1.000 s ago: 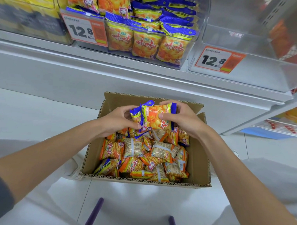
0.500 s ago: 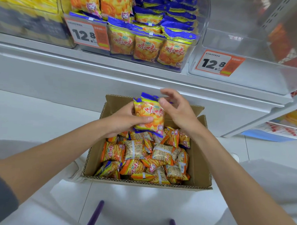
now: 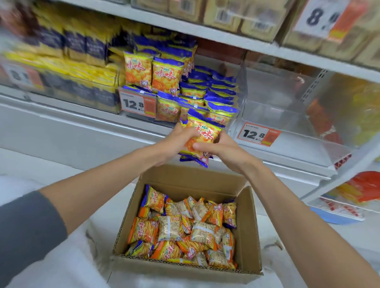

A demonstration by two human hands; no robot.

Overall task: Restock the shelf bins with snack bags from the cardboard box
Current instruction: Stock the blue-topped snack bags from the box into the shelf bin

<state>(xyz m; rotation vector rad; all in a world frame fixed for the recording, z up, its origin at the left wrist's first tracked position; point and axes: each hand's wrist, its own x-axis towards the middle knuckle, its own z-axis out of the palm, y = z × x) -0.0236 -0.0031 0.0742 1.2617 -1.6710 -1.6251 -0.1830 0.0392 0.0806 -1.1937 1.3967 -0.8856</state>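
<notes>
- Above the far edge of the cardboard box [image 3: 179, 268], both hands hold up a small stack of snack bags [image 3: 203, 134] (orange and yellow fronts, blue ends); the number of bags in the stack cannot be told.
- The left hand [image 3: 174, 142] grips the stack's left side, its fingers [image 3: 188, 133] curled round the edge.
- The right hand [image 3: 224, 150] grips the right side, with the thumb [image 3: 203, 147] laid across the lower front and the other fingers hidden behind the packets.
- The stack is upright, tilted slightly, and its top edge overlaps the front wall of the shelf bin [image 3: 234, 115], a clear bin with matching bags standing in rows inside.
- A price tag [image 3: 135, 103] reading 12.8 hangs on that bin's front left.
- The box sits open on the floor below the hands, with loose bags [image 3: 181, 228] piled in it, some orange with stick shapes and some showing pale backs.
- Just right of the stocked bin is a second clear bin [image 3: 273, 117], which carries its own tag [image 3: 258, 133], also 12.8.
- To the left, yellow and dark blue packs [image 3: 68, 73] fill another bin, too blurred to read.
- A grey sleeve [image 3: 17, 230] covers the left upper arm.
</notes>
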